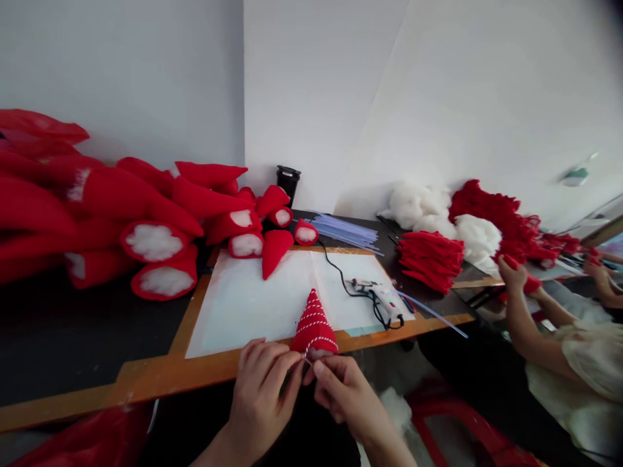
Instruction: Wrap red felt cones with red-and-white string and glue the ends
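Observation:
A small red cone-shaped hat (311, 322), wound in a spiral with red-and-white twisted cord (321, 340), stands tip up at the table's front edge. White stuffing shows at its open base. My left hand (265, 386) is closed at the hat's lower left rim, thumb and fingertips pinching there beside the cord's lower end. Just to the right, my right hand (348, 392) pinches the loose end of the cord between thumb and forefinger, below the base. The fingertips partly hide the cord between both hands.
White paper (253, 305) covers the board, with a glue gun (382, 298) and its cable on the right. Stuffed red cones (146, 201) pile up left. Glue sticks (345, 230), red fabric (431, 259) and white stuffing (418, 204) lie behind. A co-worker (559, 350) sits at right.

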`<state>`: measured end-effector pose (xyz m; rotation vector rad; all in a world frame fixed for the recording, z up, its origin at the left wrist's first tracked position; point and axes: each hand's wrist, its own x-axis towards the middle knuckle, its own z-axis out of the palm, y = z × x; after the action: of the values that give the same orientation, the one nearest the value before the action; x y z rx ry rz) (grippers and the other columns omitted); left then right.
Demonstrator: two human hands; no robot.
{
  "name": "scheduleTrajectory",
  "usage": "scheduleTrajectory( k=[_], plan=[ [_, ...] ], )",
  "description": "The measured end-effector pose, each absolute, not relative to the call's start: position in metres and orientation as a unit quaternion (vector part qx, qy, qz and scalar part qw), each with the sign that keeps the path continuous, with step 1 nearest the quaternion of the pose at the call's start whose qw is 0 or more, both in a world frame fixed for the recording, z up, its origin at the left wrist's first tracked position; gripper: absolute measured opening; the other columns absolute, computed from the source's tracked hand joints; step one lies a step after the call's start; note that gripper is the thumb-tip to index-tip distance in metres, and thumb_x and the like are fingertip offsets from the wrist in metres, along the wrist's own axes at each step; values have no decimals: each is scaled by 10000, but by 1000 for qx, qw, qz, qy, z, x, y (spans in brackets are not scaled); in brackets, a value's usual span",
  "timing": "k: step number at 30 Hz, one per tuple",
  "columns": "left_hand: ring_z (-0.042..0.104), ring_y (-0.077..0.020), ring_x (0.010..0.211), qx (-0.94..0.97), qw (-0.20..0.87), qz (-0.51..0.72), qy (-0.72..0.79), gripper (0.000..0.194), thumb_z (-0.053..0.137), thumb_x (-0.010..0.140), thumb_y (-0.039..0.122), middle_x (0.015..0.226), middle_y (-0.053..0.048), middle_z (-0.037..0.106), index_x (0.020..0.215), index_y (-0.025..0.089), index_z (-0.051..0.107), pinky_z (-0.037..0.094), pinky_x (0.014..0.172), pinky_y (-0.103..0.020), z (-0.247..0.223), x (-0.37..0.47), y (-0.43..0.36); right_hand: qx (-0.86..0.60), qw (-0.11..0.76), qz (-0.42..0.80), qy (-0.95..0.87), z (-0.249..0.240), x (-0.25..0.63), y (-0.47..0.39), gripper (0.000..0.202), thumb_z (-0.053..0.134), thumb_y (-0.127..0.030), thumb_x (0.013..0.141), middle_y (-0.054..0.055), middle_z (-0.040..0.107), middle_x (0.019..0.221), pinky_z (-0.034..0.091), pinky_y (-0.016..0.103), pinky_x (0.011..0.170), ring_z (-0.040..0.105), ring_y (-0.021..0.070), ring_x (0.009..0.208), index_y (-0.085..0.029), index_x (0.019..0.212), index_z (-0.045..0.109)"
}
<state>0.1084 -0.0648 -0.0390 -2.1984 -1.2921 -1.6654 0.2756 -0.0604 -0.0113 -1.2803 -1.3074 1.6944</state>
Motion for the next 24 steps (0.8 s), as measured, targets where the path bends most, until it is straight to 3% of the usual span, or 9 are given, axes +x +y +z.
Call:
scheduleTrajectory(
  k=[16,21,24],
  plan=[
    [557,-203,859,-730,30,-530,-430,170,615,866,-7,859,-66,638,953,140,617,400,834,-404,-36,106,-70,-471,334,623,-529,-13,268,-57,605,587,-750,811,-84,406,418,130,182,329,253,28,324,-164,664,574],
    [567,-191,825,-732,-6,-535,-421,152,577,884,18,847,-61,626,950,152,605,421,783,-364,-43,106,-77,-404,276,643,-589,-4,293,-68,566,578,-686,868,-51,471,491,199,176,371,329,40,380,-137,768,674],
    [577,-166,734,-763,-83,-516,-381,150,525,905,45,785,-39,627,919,175,598,445,685,-315,-58,123,-87,-411,313,560,-648,7,324,-57,544,516,-658,913,-33,510,555,311,195,438,429,82,453,-148,923,704]
  ],
)
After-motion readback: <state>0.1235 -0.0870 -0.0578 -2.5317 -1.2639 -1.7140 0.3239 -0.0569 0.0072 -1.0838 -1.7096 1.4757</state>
